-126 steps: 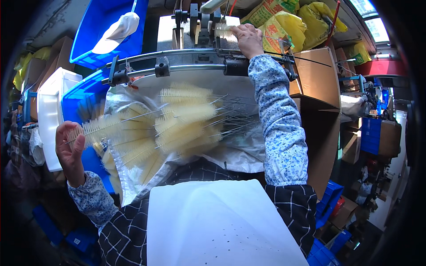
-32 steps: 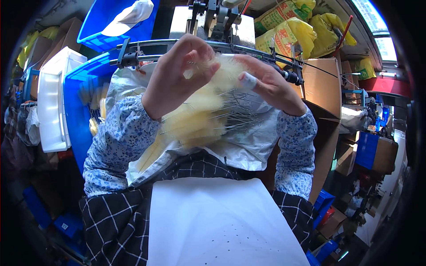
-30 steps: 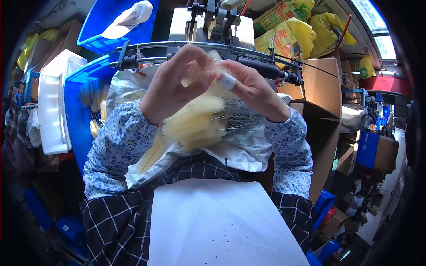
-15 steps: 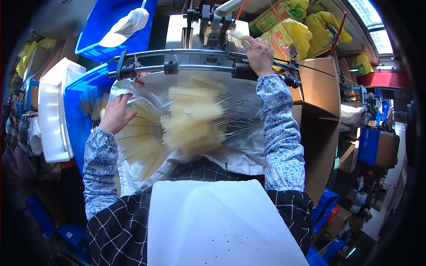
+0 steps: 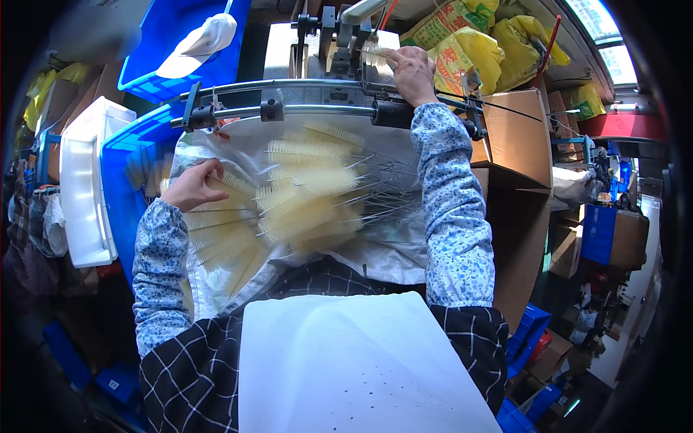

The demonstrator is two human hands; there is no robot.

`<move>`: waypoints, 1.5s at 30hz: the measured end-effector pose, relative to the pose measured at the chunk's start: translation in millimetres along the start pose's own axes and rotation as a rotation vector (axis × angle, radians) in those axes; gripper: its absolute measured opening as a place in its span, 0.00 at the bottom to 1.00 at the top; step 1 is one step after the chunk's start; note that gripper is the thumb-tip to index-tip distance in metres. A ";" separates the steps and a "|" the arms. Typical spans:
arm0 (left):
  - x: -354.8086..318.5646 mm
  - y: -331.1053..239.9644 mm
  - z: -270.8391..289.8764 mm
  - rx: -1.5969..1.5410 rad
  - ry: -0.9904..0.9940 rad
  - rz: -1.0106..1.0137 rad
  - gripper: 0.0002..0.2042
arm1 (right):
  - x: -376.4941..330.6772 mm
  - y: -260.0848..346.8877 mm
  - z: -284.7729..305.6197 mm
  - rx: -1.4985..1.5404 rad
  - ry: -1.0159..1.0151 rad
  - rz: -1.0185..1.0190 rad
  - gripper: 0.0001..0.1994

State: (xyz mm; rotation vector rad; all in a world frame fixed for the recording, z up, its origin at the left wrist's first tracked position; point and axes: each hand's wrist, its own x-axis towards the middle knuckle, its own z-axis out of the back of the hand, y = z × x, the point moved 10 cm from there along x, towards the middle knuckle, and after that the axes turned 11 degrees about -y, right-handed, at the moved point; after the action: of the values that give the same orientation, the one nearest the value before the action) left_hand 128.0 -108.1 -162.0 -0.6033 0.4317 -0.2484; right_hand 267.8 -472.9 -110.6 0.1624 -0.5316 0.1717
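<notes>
White cap (image 5: 198, 47), one: lying, far left, against an open blue bin (image 5: 155, 92). White plastic tub (image 5: 81, 191), one: standing at left. White bag (image 5: 55, 225), crumpled: hanging to the left of the tub. Yellow sacks (image 5: 469, 61), several, printed: slumping together, far right. Red rod (image 5: 550, 47), thin: leaning beside the sacks. Window (image 5: 615, 63), bright: showing at far right. Cardboard box (image 5: 516, 133), large: standing open at right. Blue crate (image 5: 599, 234): sitting farther right, a brown carton (image 5: 629, 242) adjoining. Blue crates (image 5: 119, 385), in shadow: sitting near left.
</notes>
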 end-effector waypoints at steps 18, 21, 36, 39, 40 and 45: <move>-36.4 -18.1 91.4 -0.712 -0.314 -0.127 0.13 | -41.8 -71.5 25.3 -0.112 -0.054 -0.314 0.24; -51.6 -23.6 112.5 -0.639 -0.446 -0.193 0.13 | -42.7 -66.9 24.4 -0.007 -0.078 -0.317 0.21; -115.0 -2.3 180.5 -0.561 -0.778 -0.217 0.13 | -29.5 -26.7 14.6 0.077 -0.100 -0.333 0.18; -119.4 1.5 187.3 -0.606 -0.806 -0.246 0.14 | -27.1 -17.1 14.7 0.058 -0.098 -0.338 0.17; -120.2 0.8 188.6 -0.623 -0.808 -0.254 0.14 | -26.2 -11.8 15.1 0.052 -0.099 -0.339 0.17; -118.1 -5.4 190.8 -0.704 -0.790 -0.252 0.14 | -15.9 26.2 14.5 0.046 -0.068 -0.337 0.17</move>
State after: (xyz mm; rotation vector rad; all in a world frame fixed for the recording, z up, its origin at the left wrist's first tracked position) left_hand 111.0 22.6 19.6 -1.3767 -0.3532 -0.0726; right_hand 241.9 -452.2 -103.7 0.2999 -0.5600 -0.1502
